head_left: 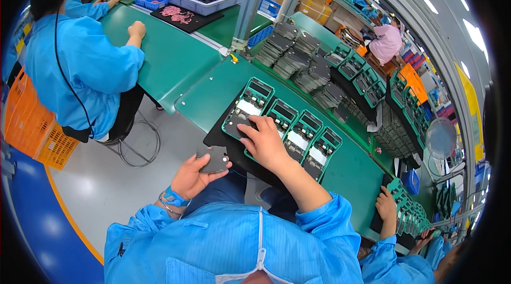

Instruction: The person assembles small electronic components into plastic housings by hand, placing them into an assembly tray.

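My left hand (191, 175) is closed on a thin dark grey plate (214, 159) with a notched edge, held in front of the bench between thumb and fingers. My right hand (266, 144) reaches over the leftmost green device housing (257, 83), its fingers apart. The fingertips touch a dark plate (232, 124) lying in the lower part of that housing. Beside it stand three more green housings, a second one (282, 109), a third (308, 122) and a fourth (331, 136), with white panels and small parts inside. My right hand partly hides the second housing.
A black mat (215, 137) lies under the housings on the green bench (199, 92). Stacks of dark plates (293, 63) and more green housings (351, 66) stand beyond. A co-worker (80, 66) sits at the left; another's hand (385, 205) is at the right near green frames (410, 212).
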Motion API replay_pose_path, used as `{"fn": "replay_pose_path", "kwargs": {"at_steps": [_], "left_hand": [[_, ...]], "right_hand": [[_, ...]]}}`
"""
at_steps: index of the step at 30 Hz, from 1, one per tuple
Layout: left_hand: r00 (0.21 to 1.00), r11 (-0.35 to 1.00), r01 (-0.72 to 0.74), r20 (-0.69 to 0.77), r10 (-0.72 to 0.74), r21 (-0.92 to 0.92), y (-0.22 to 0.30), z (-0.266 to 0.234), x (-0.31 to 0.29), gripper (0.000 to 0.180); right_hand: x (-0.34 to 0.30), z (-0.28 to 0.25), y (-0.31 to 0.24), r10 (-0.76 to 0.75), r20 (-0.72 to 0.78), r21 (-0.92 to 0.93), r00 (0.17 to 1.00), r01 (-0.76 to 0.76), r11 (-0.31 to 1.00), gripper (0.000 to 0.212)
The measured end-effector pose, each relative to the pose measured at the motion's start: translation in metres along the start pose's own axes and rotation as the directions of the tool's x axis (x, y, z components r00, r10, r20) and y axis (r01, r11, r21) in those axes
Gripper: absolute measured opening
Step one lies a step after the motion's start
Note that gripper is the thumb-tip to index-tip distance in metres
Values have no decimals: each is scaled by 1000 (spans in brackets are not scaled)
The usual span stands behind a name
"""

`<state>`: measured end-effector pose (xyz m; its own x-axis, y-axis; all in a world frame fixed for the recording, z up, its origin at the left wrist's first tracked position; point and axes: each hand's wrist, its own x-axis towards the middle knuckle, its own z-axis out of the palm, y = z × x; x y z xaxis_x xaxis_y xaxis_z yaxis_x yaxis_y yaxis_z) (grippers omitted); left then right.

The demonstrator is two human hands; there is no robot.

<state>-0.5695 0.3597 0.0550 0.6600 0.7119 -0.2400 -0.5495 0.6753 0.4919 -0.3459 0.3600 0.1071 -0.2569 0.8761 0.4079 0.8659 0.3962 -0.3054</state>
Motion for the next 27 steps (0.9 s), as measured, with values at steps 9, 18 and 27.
{"fn": "replay_pose_path", "kwargs": {"at_steps": [9,18,27], "left_hand": [[1000,997,-25,-16,23,-71,-9,-18,-13,34],[1000,988,18,10,-17,-154,-11,-15,-8,37],[1000,994,6,15,-5,-109,-18,-14,-11,37]], "right_hand": [[5,18,9,-40,29,-35,999,41,999,37],[0,10,-4,-85,108,-190,990,105,976,46],[-6,14,6,-83,69,-214,994,96,972,40]]}}
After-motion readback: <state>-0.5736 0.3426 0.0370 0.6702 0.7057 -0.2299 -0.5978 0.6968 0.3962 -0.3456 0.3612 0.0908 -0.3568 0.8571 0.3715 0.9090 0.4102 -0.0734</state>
